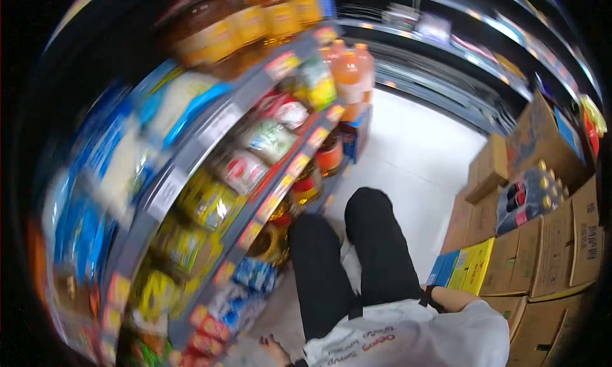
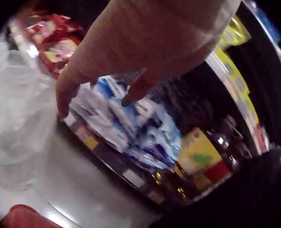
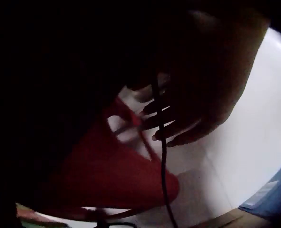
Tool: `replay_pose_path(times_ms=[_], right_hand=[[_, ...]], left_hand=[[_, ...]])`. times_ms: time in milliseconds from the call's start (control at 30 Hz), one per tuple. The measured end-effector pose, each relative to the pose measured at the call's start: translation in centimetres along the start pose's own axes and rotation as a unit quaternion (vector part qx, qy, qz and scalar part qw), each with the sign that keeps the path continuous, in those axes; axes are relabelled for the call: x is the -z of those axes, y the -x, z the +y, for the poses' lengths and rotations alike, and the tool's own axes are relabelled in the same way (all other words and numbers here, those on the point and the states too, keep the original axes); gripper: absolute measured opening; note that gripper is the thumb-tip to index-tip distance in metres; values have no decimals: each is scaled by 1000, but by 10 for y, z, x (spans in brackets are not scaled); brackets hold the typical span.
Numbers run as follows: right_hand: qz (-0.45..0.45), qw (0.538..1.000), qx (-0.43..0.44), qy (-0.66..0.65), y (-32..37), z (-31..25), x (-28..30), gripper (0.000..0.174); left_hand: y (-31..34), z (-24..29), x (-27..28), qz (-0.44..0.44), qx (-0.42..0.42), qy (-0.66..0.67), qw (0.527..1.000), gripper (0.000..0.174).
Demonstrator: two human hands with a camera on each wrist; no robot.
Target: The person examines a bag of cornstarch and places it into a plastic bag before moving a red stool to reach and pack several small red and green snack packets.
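Note:
My left hand (image 2: 145, 42) hovers beside a low shelf in the left wrist view, fingers loosely spread and holding nothing. Behind it lie blue-and-white packets (image 2: 135, 123), blurred. At the bottom of the head view this left hand (image 1: 274, 351) shows near the shelf's lowest packs. In the dark right wrist view, my right hand (image 3: 207, 90) hangs down with relaxed fingers close to a red plastic object (image 3: 126, 175) with an opening in it. A thin dark cable (image 3: 163, 161) crosses in front of the fingers. The head view shows only the right forearm (image 1: 456, 299); its hand is hidden.
Shelves on the left carry yellow packs (image 1: 207, 201) and large oil bottles (image 1: 268, 23). Orange drink bottles (image 1: 349, 74) stand at the shelf end. Cardboard boxes (image 1: 510, 259) and shrink-wrapped bottles (image 1: 529, 198) are stacked on the right. A translucent plastic bag (image 2: 17, 109) hangs beside the left hand.

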State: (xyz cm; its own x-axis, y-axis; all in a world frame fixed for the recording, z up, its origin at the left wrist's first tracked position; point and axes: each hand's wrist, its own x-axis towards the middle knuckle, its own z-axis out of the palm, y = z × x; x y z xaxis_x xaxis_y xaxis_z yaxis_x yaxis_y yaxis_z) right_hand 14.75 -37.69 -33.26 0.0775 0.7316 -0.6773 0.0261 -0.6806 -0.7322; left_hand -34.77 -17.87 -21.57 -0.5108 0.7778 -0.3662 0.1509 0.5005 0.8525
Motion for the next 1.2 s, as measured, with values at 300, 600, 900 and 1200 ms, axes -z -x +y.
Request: replay_pose_path(times_ms=[300, 600, 900, 1200], right_hand=[[107, 984, -140, -6, -53, -13, -4, 35], [-17, 961, -272, 41, 11, -98, -100, 35], [-1, 967, -245, 62, 42, -144, -148, 62], [62, 957, -262, 110, 33, -202, -80, 71]], left_hand=[[-115, 139, -313, -207, -86, -171, 959, 49], [-102, 267, -342, -236, -102, -366, 894, 45], [-93, 352, -306, -257, -79, -539, 798, 41], [-66, 402, -275, -264, -37, -580, 770, 38]])
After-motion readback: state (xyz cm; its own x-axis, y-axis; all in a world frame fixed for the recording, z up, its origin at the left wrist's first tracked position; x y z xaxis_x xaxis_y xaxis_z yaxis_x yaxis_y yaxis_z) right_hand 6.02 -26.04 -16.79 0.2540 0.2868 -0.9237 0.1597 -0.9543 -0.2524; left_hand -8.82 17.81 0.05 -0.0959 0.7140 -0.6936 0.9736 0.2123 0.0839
